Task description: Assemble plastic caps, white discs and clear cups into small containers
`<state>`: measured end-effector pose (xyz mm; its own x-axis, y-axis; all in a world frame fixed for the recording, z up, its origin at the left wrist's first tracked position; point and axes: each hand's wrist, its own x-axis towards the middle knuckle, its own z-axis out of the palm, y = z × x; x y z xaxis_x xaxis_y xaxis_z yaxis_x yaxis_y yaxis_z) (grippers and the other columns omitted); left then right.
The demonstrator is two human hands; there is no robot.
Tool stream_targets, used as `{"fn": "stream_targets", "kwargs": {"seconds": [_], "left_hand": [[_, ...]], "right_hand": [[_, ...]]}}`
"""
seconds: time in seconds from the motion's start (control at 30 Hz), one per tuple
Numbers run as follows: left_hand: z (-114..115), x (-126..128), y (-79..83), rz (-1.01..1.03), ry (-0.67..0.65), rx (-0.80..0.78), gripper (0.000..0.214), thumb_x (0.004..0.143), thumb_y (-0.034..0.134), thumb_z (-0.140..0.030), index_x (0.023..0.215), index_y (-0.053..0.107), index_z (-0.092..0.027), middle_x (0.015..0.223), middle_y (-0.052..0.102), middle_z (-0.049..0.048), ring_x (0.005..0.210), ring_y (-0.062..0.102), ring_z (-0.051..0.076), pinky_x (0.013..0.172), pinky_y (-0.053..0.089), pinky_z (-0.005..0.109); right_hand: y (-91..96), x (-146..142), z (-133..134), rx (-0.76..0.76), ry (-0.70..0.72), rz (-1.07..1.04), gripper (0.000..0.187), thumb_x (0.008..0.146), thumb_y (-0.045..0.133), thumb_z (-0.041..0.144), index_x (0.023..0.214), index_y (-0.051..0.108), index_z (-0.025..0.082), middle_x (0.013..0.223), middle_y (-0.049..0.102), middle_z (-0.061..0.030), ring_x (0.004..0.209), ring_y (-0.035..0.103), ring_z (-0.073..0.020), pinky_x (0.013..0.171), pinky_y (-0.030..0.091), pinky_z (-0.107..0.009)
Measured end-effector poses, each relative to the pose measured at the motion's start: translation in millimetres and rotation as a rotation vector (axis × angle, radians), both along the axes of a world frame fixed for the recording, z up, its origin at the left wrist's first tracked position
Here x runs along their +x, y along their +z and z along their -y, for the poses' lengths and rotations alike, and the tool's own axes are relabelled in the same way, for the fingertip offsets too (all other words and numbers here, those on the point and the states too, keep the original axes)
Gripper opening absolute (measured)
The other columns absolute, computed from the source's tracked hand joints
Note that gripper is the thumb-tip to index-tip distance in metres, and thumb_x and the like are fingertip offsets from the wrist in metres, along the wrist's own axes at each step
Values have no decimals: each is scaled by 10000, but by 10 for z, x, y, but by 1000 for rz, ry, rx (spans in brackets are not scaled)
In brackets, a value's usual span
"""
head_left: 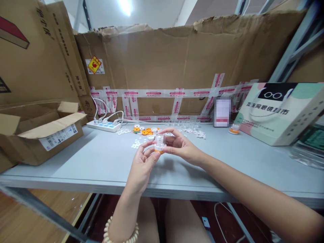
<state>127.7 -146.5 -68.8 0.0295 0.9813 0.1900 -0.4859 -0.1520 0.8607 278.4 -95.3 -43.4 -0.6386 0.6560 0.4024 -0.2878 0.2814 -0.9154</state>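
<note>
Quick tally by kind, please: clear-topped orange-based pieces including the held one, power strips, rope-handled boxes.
Clear-topped orange-based pieces: 2 (held piece, tabletop piece)
Power strip: 1
Rope-handled box: 1
Total: 4
Left out: loose parts, too small and overlapping to count.

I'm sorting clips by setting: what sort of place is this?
Probably a small workshop or stockroom: a clear-topped piece is held above a grey table, loose orange and white round parts lie beyond it, and an open cardboard box stands at the left.
</note>
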Motion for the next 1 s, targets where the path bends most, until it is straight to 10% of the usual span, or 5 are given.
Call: {"fn": "stream_targets", "kwargs": {"seconds": [0.73,1.0], "left_hand": [[-28,39,-41,-113,191,23,410,673,725,-257,1018,514,-191,1081,563,44,942,595,147,807,453,230],[-8,41,-84,-242,288,65,315,764,644,-285,1031,486,-231,1205,494,47,1048,545,167,793,461,233]], "right_hand": [[-42,5,-73,132,-118,70,448,722,689,251,1083,422,254,855,599,9,832,576,-132,809,452,-333],[-44,571,-434,80,-582,117,539,623,744,333,1049,424,253,880,617,-9,803,610,-164,768,476,-351]]}}
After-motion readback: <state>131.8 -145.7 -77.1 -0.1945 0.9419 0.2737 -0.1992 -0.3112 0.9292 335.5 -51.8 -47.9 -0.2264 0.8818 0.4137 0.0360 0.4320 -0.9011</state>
